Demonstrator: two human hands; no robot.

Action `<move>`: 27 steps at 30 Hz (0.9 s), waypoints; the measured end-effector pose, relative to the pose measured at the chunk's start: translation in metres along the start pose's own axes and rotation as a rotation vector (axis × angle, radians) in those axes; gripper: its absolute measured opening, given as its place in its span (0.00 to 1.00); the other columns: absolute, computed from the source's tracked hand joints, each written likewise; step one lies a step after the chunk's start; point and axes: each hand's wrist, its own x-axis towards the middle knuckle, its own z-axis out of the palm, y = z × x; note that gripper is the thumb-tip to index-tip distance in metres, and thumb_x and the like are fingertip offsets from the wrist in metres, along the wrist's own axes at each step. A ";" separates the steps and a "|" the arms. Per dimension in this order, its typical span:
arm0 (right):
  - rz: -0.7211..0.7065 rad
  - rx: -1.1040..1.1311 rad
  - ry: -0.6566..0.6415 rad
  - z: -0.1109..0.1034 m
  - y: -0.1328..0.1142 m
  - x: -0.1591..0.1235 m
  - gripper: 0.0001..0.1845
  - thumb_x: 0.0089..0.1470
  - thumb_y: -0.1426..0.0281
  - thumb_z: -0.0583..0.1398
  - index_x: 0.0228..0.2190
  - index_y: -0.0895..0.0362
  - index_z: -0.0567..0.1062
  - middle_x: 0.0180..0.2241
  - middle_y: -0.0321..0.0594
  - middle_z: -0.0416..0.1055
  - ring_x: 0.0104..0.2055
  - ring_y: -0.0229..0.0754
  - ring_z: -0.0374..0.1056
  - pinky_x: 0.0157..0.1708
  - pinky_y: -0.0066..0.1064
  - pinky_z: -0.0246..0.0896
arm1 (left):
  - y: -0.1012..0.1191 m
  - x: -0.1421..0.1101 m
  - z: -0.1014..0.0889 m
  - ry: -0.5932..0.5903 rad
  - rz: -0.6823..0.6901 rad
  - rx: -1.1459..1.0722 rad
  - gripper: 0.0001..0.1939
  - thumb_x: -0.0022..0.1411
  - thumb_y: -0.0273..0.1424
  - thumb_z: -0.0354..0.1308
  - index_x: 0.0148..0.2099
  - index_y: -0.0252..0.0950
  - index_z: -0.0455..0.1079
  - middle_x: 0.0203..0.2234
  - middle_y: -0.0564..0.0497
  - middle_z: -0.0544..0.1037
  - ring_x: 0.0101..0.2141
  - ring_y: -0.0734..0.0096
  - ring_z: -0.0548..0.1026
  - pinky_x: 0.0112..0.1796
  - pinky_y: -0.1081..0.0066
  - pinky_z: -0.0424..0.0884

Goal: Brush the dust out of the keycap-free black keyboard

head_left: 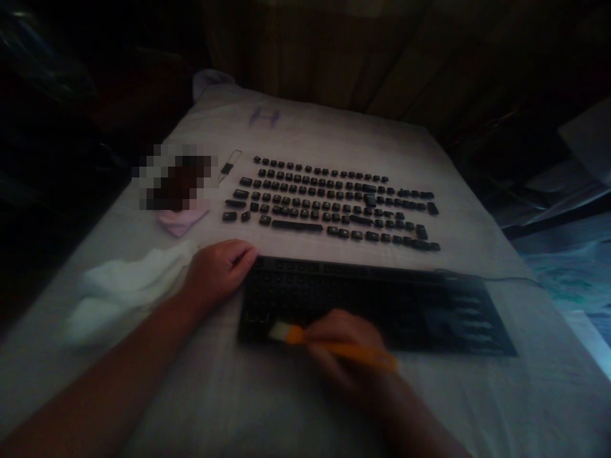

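A black keyboard base without its keycaps lies across a white sheet. My left hand rests at its top left corner, fingers curled against the edge. My right hand, blurred, grips a small brush with an orange handle; the pale bristles touch the lower left part of the base. The removed black keycaps are laid out in rows on the sheet beyond the keyboard.
A crumpled white cloth lies left of my left hand. A pink item and a pixelated patch sit farther back left, with a small wire tool beside them. The keyboard cable trails right. Dark surroundings ring the sheet.
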 end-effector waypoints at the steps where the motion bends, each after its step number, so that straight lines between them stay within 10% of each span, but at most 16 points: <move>1: 0.000 -0.015 0.013 0.000 0.000 0.000 0.05 0.64 0.71 0.59 0.35 0.55 0.75 0.26 0.36 0.81 0.24 0.37 0.76 0.25 0.27 0.70 | 0.000 0.000 0.000 -0.001 0.001 -0.001 0.19 0.68 0.40 0.48 0.33 0.39 0.75 0.28 0.50 0.81 0.31 0.66 0.77 0.35 0.67 0.68; 27: 0.036 0.083 -0.070 -0.002 -0.002 -0.001 0.04 0.64 0.73 0.59 0.37 0.54 0.74 0.28 0.36 0.80 0.27 0.38 0.77 0.28 0.29 0.71 | -0.004 -0.001 0.003 0.005 0.020 0.003 0.19 0.69 0.39 0.48 0.34 0.37 0.75 0.29 0.49 0.81 0.31 0.66 0.77 0.35 0.67 0.67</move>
